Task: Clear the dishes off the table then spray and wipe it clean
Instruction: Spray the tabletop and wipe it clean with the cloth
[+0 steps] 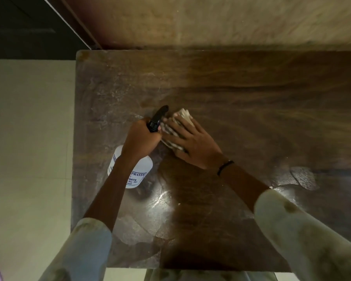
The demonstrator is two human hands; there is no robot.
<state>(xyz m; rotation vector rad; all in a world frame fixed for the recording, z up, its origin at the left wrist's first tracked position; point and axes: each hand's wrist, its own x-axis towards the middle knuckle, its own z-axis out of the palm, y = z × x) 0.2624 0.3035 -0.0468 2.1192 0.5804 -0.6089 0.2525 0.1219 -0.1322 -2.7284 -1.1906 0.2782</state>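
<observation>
Right hand [190, 145] flat, fingers straight on cloth [179, 126], its long axis toward 11 o'clock. Left hand [140, 138] grips sprayer [130, 169] neck, touching the cloth's 9 o'clock edge; nozzle points 1 o'clock.

We see a pale tiled floor [28, 159] along the left, under dim, warm light. Beyond it runs a mottled tan wall [221, 19], and in the upper left corner a dark doorway [18, 27] edged by a white strip.

Dim warm light is glaring off the wet table [166, 201] while the wide lens is bending and softening the edges.
</observation>
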